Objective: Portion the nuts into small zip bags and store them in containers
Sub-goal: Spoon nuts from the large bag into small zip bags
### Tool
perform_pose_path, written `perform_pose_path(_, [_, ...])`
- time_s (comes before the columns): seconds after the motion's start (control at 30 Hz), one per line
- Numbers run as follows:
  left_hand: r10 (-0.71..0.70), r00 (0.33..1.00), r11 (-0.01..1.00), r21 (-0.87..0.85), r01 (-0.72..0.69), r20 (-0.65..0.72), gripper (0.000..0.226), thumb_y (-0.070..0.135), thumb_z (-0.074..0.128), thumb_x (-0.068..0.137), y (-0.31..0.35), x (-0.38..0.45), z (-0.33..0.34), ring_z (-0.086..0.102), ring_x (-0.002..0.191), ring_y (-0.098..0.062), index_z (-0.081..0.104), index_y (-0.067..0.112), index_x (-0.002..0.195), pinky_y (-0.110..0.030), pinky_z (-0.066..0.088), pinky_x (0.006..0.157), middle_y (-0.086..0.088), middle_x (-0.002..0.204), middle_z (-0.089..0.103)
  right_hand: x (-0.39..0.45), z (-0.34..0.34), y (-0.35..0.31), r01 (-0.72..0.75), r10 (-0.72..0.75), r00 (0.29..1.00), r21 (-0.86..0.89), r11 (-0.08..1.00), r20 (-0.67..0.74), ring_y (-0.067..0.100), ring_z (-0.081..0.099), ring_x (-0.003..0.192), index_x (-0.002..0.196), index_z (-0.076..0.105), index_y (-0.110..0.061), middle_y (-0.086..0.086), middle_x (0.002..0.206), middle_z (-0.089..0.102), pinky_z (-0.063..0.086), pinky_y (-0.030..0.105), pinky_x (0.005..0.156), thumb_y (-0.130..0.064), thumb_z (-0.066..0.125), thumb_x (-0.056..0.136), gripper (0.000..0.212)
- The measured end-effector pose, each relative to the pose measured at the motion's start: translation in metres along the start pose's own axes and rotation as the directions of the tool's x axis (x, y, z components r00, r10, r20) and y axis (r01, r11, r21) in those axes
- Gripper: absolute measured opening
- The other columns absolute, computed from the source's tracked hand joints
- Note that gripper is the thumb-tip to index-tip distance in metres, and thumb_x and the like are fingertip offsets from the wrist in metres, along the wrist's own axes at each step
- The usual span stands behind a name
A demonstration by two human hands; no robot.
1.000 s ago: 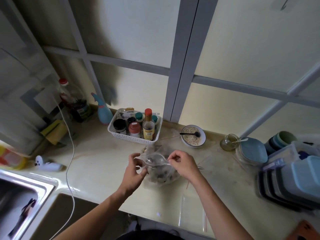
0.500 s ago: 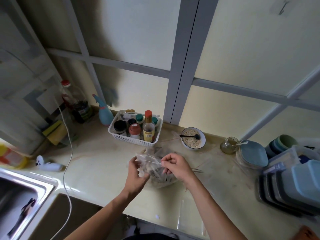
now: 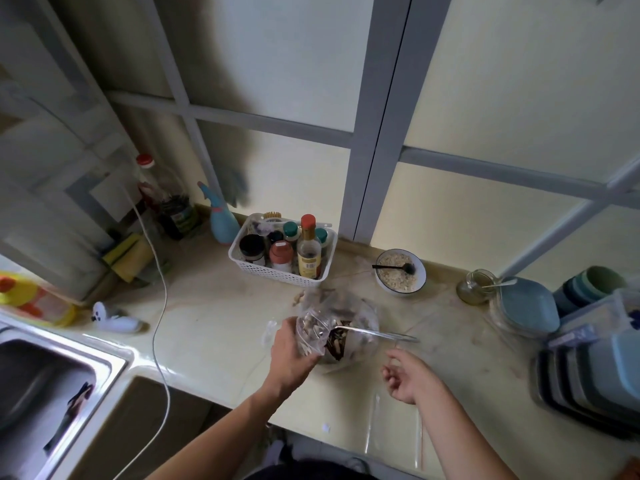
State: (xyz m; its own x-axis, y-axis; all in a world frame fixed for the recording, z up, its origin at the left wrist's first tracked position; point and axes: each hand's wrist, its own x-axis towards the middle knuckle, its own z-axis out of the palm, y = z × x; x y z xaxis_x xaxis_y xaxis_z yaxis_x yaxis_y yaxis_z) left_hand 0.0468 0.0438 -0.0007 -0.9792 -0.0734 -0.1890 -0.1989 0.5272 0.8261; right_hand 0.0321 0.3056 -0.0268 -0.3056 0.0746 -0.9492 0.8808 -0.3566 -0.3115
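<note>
The fingers (image 3: 313,355) of the left hand (image 3: 291,355) grip the small zip bag (image 3: 313,332) of nuts over the table (image 3: 214,327). The right hand (image 3: 410,379) has let go, fingers loosely curled and empty, suggesting this portion is sealed and ready for a container.

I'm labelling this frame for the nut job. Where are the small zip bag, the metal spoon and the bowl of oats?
small zip bag (image 3: 313,332), head view, clear front face.
metal spoon (image 3: 381,335), head view, mid-handle.
bowl of oats (image 3: 419,284), head view, white outer wall.
</note>
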Motion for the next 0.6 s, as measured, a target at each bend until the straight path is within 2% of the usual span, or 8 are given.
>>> perform_pose_path(0.1, [0.045, 0.998, 0.997, 0.063, -0.047, 0.039, 0.052, 0.048, 0.074, 0.074, -0.001, 0.003, 0.002, 0.053, 0.103, -0.019, 0.049, 0.025, 0.114, -0.039, 0.049, 0.089, 0.006, 0.107, 0.052, 0.013, -0.007, 0.0, 0.07, -0.078, 0.997, 0.248, 0.966, 0.022, 0.007, 0.041, 0.034, 0.094, 0.056, -0.012, 0.004, 0.068, 0.05, 0.026, 0.014, 0.033, -0.029, 0.066, 0.096, 0.02])
perform_pose_path(0.17, [0.046, 0.996, 0.998, 0.041, -0.05, 0.081, 0.054, 0.053, 0.074, 0.075, 0.001, 0.004, 0.002, 0.051, 0.106, -0.019, 0.045, 0.029, 0.114, -0.037, 0.047, 0.092, 0.005, 0.11, 0.049, 0.015, -0.001, -0.004, 0.162, -0.177, 0.984, 0.351, 0.922, 0.011, 0.006, 0.041, 0.037, 0.086, 0.058, -0.012, 0.004, 0.07, 0.052, 0.027, 0.016, 0.034, -0.029, 0.067, 0.096, 0.021])
perform_pose_path(0.23, [0.049, 0.994, 0.998, 0.028, -0.052, 0.102, 0.065, 0.06, 0.069, 0.072, 0.003, 0.004, 0.0, 0.049, 0.112, -0.018, 0.038, 0.032, 0.122, -0.037, 0.046, 0.098, 0.004, 0.117, 0.047, 0.013, 0.008, -0.011, 0.221, -0.239, 0.971, 0.379, 0.899, 0.0, 0.007, 0.042, 0.04, 0.083, 0.059, -0.011, 0.003, 0.066, 0.054, 0.029, 0.017, 0.035, -0.028, 0.066, 0.097, 0.023])
perform_pose_path(0.3, [0.065, 0.99, 0.997, 0.036, -0.07, 0.125, 0.09, 0.066, 0.066, 0.065, 0.005, 0.005, 0.0, 0.042, 0.124, -0.019, 0.032, 0.023, 0.137, -0.041, 0.041, 0.108, 0.002, 0.129, 0.041, 0.006, 0.021, -0.017, 0.296, -0.305, 0.952, 0.333, 0.895, -0.026, 0.007, 0.044, 0.039, 0.083, 0.059, -0.011, 0.002, 0.058, 0.056, 0.03, 0.017, 0.036, -0.025, 0.065, 0.098, 0.021])
perform_pose_path(0.37, [0.087, 0.987, 0.993, 0.07, -0.097, 0.132, 0.107, 0.075, 0.063, 0.058, 0.008, 0.006, -0.001, 0.03, 0.139, -0.024, 0.032, 0.014, 0.14, -0.044, 0.033, 0.115, 0.002, 0.139, 0.029, -0.005, 0.036, -0.022, 0.42, -0.414, 0.907, 0.181, 0.889, -0.076, 0.007, 0.045, 0.039, 0.085, 0.06, -0.01, 0.003, 0.059, 0.058, 0.031, 0.017, 0.036, -0.019, 0.062, 0.1, 0.018])
perform_pose_path(0.47, [0.139, 0.986, 0.984, 0.103, -0.148, 0.093, 0.105, 0.092, 0.054, 0.059, 0.006, 0.005, 0.001, 0.024, 0.146, -0.024, 0.038, 0.017, 0.131, -0.047, 0.033, 0.113, 0.011, 0.15, 0.013, -0.029, 0.056, -0.028, 0.591, -0.599, 0.796, -0.106, 0.8, -0.086, 0.011, 0.053, 0.045, 0.09, 0.059, -0.009, 0.004, 0.069, 0.062, 0.038, 0.02, 0.041, -0.02, 0.051, 0.104, 0.02])
perform_pose_path(0.53, [0.152, 0.985, 0.979, 0.125, -0.162, 0.085, 0.098, 0.09, 0.055, 0.063, 0.001, 0.006, 0.003, 0.027, 0.145, -0.024, 0.037, 0.02, 0.13, -0.05, 0.035, 0.111, 0.006, 0.158, 0.006, -0.042, 0.065, -0.032, 0.621, -0.716, 0.689, -0.422, 0.661, -0.108, 0.015, 0.059, 0.056, 0.086, 0.062, -0.011, 0.001, 0.07, 0.063, 0.04, 0.025, 0.053, -0.025, 0.048, 0.104, 0.026])
perform_pose_path(0.6, [0.212, 0.974, 0.962, 0.159, -0.222, 0.079, 0.088, 0.079, 0.061, 0.07, -0.002, 0.006, 0.006, 0.021, 0.149, -0.025, 0.035, 0.024, 0.132, -0.051, 0.034, 0.112, 0.005, 0.158, 0.006, -0.049, 0.069, -0.032, 0.604, -0.845, 0.525, -0.655, 0.454, -0.102, 0.02, 0.063, 0.074, 0.087, 0.068, -0.01, -0.002, 0.076, 0.063, 0.038, 0.028, 0.064, -0.024, 0.05, 0.103, 0.028])
